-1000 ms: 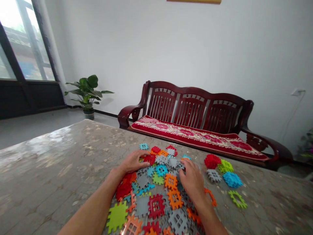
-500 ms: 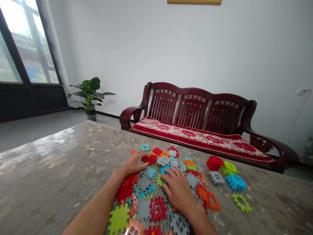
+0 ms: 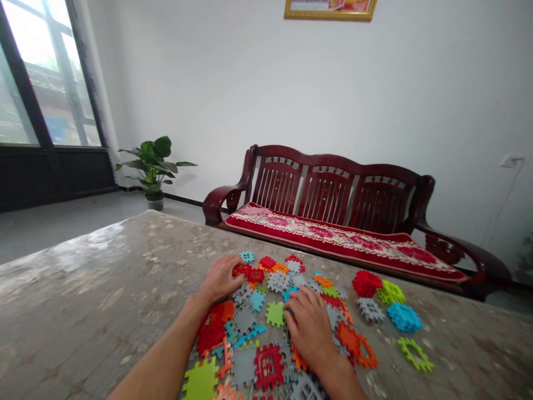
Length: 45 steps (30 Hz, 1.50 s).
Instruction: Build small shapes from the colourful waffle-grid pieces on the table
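Colourful plastic interlocking building pieces with notched edges lie in a loose spread across the table. At the spread's far left edge my left hand (image 3: 224, 278) is open, its bent fingers at some red pieces; its fingertips are partly hidden. Just right of it is a red window-frame piece (image 3: 254, 274). My right hand (image 3: 309, 321) rests palm down over the middle right of the spread, open, fingers loosely bent. By its thumb lies a light green square piece (image 3: 275, 314), and a blue piece (image 3: 290, 293) shows beyond the fingertips. What lies beneath the palm is hidden.
Separate groups sit to the right: red pieces (image 3: 366, 283), green pieces (image 3: 390, 291), grey pieces (image 3: 371, 310), blue pieces (image 3: 405, 317) and a green ring-like piece (image 3: 415, 354). Behind the patterned table (image 3: 104, 300) stand a wooden bench (image 3: 320, 189) and a potted plant (image 3: 154, 166).
My left hand has drawn slightly left, uncovering the red window-frame piece. My right hand has shifted a little right, away from the light green square. The view has tilted slightly upward.
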Each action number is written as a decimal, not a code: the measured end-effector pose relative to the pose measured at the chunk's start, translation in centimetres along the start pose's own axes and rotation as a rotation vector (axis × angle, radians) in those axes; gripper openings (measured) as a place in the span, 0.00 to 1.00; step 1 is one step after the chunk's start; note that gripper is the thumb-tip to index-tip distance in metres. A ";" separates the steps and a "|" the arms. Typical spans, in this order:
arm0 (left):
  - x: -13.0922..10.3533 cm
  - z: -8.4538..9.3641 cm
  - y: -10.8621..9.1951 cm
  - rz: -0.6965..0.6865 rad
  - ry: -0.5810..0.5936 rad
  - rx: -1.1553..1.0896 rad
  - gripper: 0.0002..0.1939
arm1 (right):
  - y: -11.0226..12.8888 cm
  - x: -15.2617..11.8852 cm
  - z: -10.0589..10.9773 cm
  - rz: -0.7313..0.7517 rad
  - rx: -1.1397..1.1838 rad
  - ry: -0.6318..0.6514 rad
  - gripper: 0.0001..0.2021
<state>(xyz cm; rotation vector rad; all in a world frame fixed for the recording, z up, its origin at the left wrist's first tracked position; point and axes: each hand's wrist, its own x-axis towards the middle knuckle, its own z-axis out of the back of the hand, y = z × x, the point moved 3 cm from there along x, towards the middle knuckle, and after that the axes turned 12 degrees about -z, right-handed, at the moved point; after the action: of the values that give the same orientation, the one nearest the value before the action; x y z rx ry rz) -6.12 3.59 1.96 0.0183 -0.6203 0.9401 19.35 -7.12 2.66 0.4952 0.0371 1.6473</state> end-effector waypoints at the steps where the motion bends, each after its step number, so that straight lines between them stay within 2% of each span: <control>1: -0.1 -0.2 0.2 0.014 0.011 0.015 0.16 | -0.1 0.0 -0.2 0.006 0.010 0.004 0.08; 7: -0.3 -1.2 1.0 0.097 0.078 -0.003 0.19 | -0.4 -0.1 -0.3 0.002 0.061 0.007 0.10; 11: -0.2 -1.2 0.4 0.039 0.143 -0.078 0.19 | -0.7 0.2 0.5 -0.027 0.093 0.002 0.10; 17: 0.1 -1.3 -0.4 -0.001 0.116 -0.134 0.19 | -1.0 0.5 2.4 -0.061 0.109 0.048 0.09; 21: 0.2 -1.9 -0.8 -0.009 0.144 -0.149 0.21 | -1.6 0.3 3.5 -0.084 0.093 -0.010 0.13; 25: 0.2 -2.8 -1.3 0.011 0.185 -0.146 0.25 | -3.8 -0.1 3.6 -0.114 0.024 -0.102 0.17; 29: 0.2 -3.8 -2.0 0.055 0.219 -0.127 0.26 | -7.3 -1.2 2.6 -0.132 -0.004 -0.158 0.19; 32: 0.3 -4.3 -2.7 0.033 0.221 -0.152 0.26 | -9.4 -2.5 1.6 -0.194 0.027 -0.209 0.21; 39: 0.5 -4.5 -3.7 -0.049 0.170 -0.393 0.27 | -10.9 -4.2 0.0 -0.265 0.141 -0.153 0.22; 42: 0.7 -4.3 -3.0 -0.006 0.064 -0.451 0.27 | -10.9 -4.2 0.3 -0.258 0.204 -0.148 0.23; 45: 0.7 -4.1 -1.4 0.095 -0.047 -0.330 0.27 | -10.7 -4.2 0.9 -0.243 0.234 -0.204 0.23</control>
<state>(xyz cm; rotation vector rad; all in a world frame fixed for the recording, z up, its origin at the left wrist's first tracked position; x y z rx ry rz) -2.77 4.45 -0.75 -0.2863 -0.8191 0.9215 29.96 -9.74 -1.07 0.8037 0.1352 1.3546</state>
